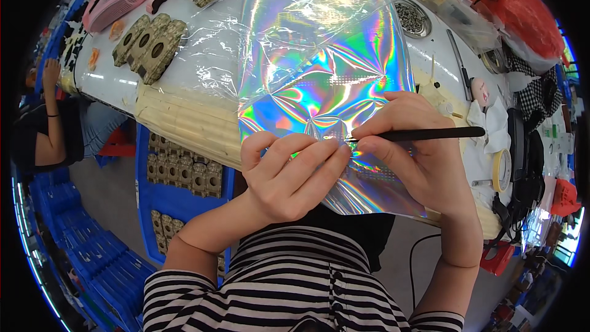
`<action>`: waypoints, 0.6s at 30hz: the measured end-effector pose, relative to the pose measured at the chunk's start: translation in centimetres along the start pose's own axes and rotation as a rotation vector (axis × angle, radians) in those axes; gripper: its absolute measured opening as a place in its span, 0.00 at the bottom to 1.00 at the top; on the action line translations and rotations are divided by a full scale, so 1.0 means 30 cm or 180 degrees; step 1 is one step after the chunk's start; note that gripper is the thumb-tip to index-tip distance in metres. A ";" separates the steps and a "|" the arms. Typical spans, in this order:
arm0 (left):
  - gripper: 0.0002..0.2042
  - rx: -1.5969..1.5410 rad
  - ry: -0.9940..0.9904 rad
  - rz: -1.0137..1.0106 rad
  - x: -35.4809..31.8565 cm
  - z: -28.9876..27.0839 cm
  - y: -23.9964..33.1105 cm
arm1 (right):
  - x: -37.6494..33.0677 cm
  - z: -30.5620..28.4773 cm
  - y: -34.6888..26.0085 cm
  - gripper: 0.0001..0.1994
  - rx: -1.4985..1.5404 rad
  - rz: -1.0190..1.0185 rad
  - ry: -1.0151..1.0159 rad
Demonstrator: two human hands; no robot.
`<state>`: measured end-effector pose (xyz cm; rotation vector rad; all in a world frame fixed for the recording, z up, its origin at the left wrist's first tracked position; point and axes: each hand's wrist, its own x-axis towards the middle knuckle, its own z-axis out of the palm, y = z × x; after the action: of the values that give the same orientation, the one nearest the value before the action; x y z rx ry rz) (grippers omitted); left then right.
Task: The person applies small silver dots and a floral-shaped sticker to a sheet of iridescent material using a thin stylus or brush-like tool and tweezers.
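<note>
The right hand grips a black tool pointing to nine o'clock, toward the left hand, pinched closed on what I cannot tell. Beneath, an iridescent sheet stretches toward twelve; camouflage-patterned pieces lie at ten.

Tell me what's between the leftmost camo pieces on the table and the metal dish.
In the head view, clear film and then the iridescent sheet, partly under that film, lie between the camo pieces and the dish.
</note>
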<state>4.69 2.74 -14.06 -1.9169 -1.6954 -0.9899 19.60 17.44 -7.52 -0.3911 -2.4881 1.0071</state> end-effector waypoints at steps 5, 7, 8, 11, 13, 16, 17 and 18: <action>0.13 -0.0010 -0.0010 0.0013 -0.002 0.001 -0.001 | 0.000 -0.001 0.002 0.04 0.0030 -0.0069 -0.0037; 0.13 -0.0015 -0.0019 0.0017 0.000 -0.001 -0.001 | -0.002 -0.002 0.001 0.04 0.0058 -0.0071 -0.0056; 0.13 -0.0016 -0.0026 0.0022 0.001 -0.003 -0.001 | -0.002 -0.002 0.001 0.04 0.0047 -0.0067 -0.0061; 0.13 -0.0005 -0.0005 0.0034 -0.002 -0.004 0.001 | -0.004 -0.002 -0.001 0.04 0.0025 -0.0068 -0.0076; 0.13 -0.0019 -0.0013 0.0028 0.000 0.001 -0.002 | -0.001 -0.004 0.004 0.04 0.0037 -0.0048 -0.0093; 0.13 -0.0036 -0.0018 0.0026 -0.001 0.001 -0.003 | -0.003 -0.001 0.005 0.04 0.0054 -0.0001 -0.0083; 0.13 -0.0038 -0.0011 0.0024 -0.003 0.002 -0.003 | -0.003 -0.001 0.005 0.04 0.0045 -0.0022 -0.0082; 0.13 -0.0046 -0.0001 0.0026 -0.002 0.003 -0.003 | -0.003 -0.003 0.004 0.04 0.0031 -0.0041 -0.0077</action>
<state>4.63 2.76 -14.17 -1.9316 -1.6837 -1.0013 19.73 17.54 -7.58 -0.3612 -2.5032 1.0242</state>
